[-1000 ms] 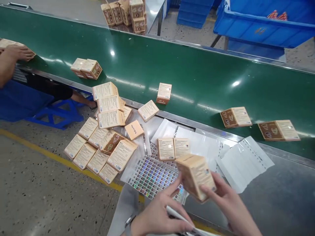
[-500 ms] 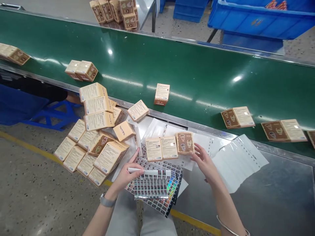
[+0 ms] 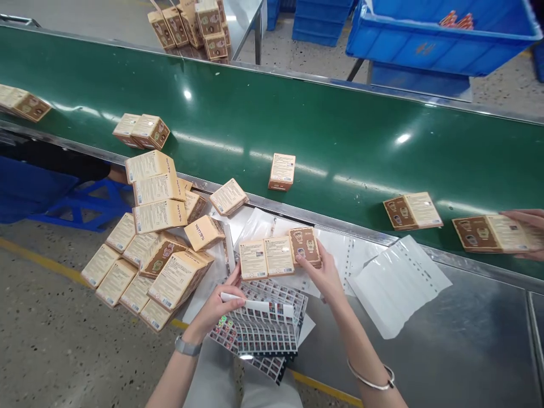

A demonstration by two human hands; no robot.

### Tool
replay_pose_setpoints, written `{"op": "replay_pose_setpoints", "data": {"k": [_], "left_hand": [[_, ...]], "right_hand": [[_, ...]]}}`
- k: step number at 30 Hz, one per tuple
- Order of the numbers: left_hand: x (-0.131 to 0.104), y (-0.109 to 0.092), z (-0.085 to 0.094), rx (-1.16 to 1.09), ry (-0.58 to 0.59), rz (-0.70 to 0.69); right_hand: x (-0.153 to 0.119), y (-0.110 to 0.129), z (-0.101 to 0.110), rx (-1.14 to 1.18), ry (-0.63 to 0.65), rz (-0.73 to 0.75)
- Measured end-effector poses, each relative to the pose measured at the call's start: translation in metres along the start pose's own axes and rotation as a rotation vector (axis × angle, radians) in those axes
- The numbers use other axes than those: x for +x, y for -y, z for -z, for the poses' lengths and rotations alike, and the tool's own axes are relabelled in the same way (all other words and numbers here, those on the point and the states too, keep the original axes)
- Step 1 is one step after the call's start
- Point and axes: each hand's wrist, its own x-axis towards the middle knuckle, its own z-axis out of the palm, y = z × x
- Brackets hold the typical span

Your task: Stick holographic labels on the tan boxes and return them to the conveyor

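My left hand (image 3: 221, 306) pinches the curled edge of a sticker sheet (image 3: 267, 334), and its extended forefinger reaches the left end of a row of three small boxes. More sticker sheets (image 3: 272, 368) lie beneath the curled one. Two boxes in the row, a left box (image 3: 253, 260) and a middle box (image 3: 279, 256), show cream sides with printed text. My right hand (image 3: 323, 275) grips the brown picture-sided box (image 3: 305, 247) at the right end, thumb on its face and fingers around its right edge. White plastic sheets (image 3: 335, 252) lie under and behind the row.
Stacked boxes (image 3: 159, 218) crowd the left. Beyond runs a green conveyor belt (image 3: 221, 119) carrying a lone box (image 3: 281, 171) and several others. At the right edge a co-worker's hand (image 3: 529, 226) touches boxes on the belt. A blue bin (image 3: 425, 48) stands behind.
My right hand has closed further around the brown box, its thumb now on the face. A co-worker's hand has appeared at the right. My left hand still holds the sticker sheet.
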Motion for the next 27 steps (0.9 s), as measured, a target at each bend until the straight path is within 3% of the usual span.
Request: {"op": "replay_pose_setpoints", "data": {"k": [3,7,9,11,13,16,21,24,27], "left_hand": [[-0.001,-0.001,0.002,0.004,-0.019,0.016],[-0.001,-0.006,0.004,0.008,-0.047,0.027],[-0.001,-0.009,0.005,0.010,-0.041,0.021],[0.000,-0.011,0.005,0.008,-0.032,0.009],[0.000,-0.011,0.004,0.004,-0.028,-0.003],[0.001,-0.008,0.004,0.013,-0.037,-0.011],[0.005,-0.004,-0.003,0.098,-0.093,0.001],[0.006,-0.006,-0.013,0.088,-0.115,-0.018],[0.011,-0.018,-0.030,0.072,-0.103,-0.075]], "right_hand": [[-0.003,0.009,0.002,0.078,-0.001,-0.095],[-0.004,0.012,0.008,0.160,0.023,-0.097],[-0.003,0.007,0.009,0.028,-0.089,-0.026],[-0.003,0.000,0.008,-0.187,-0.254,0.125],[-0.004,-0.008,0.005,-0.326,-0.330,0.279],[-0.006,-0.014,0.002,-0.257,-0.165,0.352],[-0.006,-0.011,0.003,-0.046,0.071,0.131],[-0.001,-0.008,0.006,-0.043,0.097,0.095],[0.001,-0.005,0.021,-0.049,-0.005,0.113]]}}
